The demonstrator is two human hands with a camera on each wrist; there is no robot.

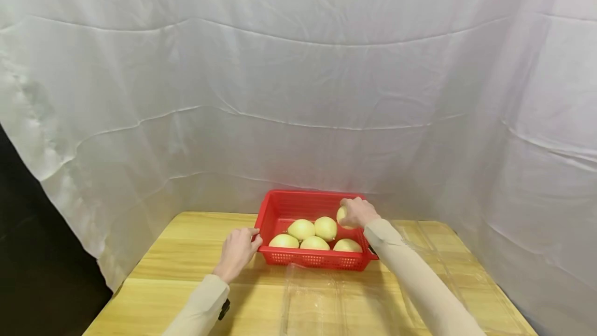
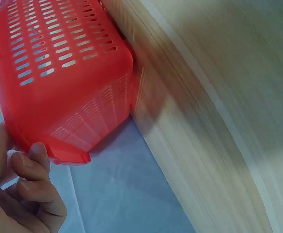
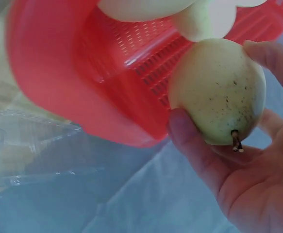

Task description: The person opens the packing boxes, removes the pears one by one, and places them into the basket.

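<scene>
A red plastic basket [image 1: 310, 201] with perforated walls stands on the wooden table, holding several pale yellow pears [image 1: 301, 229]. At its left end, my left hand [image 1: 238, 251] pinches the rim between thumb and curled fingers; in the left wrist view those fingers [image 2: 34, 191] are at the basket's corner lip. My right hand [image 1: 359, 212] grips one pear [image 3: 219, 92] at the basket's right end. The right wrist view shows thumb and fingers around this pear, its short brown stem facing the palm and dark specks on its skin.
Clear plastic packaging [image 1: 314, 299] lies on the table in front of the basket, and more transparent plastic [image 1: 438, 253] spreads over the right side. A pale grey curtain [image 1: 298, 87] hangs behind the wooden table [image 1: 186, 253].
</scene>
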